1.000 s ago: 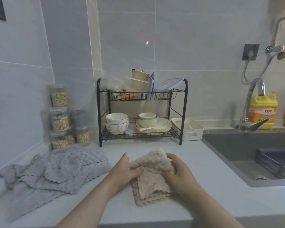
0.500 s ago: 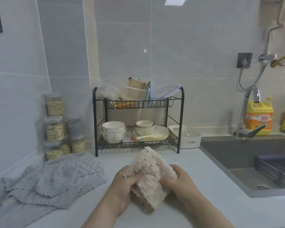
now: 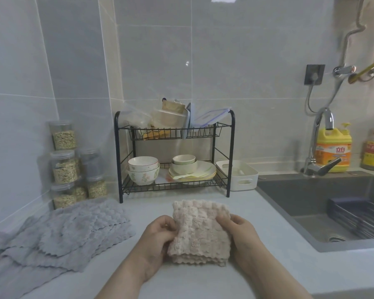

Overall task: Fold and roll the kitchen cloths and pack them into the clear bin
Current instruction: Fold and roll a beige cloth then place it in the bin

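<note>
Two bare arms reach forward, side by side. The left hand (image 3: 160,236) curls its fingers and pinches the left edge of the folded cloth (image 3: 200,231). The right hand (image 3: 241,234) curls and pinches the right edge. The hands face each other.

One beige cloth (image 3: 200,231), one rack (image 3: 232,152)

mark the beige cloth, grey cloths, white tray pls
beige cloth (image 3: 200,231): head view, middle of its folded top face.
grey cloths (image 3: 74,231): head view, centre of the pile.
white tray (image 3: 245,176): head view, front wall above the handle slot.
</note>
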Demonstrator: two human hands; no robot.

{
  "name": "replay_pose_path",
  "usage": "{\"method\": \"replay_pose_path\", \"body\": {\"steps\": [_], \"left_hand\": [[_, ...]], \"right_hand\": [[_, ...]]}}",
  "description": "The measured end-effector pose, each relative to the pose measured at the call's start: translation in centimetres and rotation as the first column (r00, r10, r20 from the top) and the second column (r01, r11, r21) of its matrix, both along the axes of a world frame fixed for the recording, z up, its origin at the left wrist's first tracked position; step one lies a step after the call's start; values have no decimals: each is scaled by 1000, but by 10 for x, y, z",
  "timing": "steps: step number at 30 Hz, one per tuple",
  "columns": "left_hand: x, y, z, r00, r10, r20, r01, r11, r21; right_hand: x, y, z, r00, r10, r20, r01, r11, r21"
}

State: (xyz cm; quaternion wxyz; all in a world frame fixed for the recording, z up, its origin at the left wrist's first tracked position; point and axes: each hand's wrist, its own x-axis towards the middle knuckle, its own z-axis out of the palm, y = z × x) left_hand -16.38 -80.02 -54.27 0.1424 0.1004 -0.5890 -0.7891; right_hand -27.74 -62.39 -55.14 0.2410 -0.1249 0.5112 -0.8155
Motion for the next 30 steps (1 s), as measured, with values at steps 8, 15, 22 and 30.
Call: {"method": "replay_pose_path", "body": {"steps": [8,15,22,30], "left_hand": [[-5,3,-3,980,196,43,-194,980,-38],[-2,1,2,997,-26,66,21,997,68],[-5,5,-3,993,118,6,-118,993,23],[-6,6,0,999,49,-16,-49,999,18]], "right_hand": [[10,-8,1,965,127,-228,-98,986,135],[3,-3,-1,984,114,-138,-116,993,-8],[4,-4,1,983,122,-135,-108,989,106],[6,-5,3,989,74,-132,-58,991,122]]}}
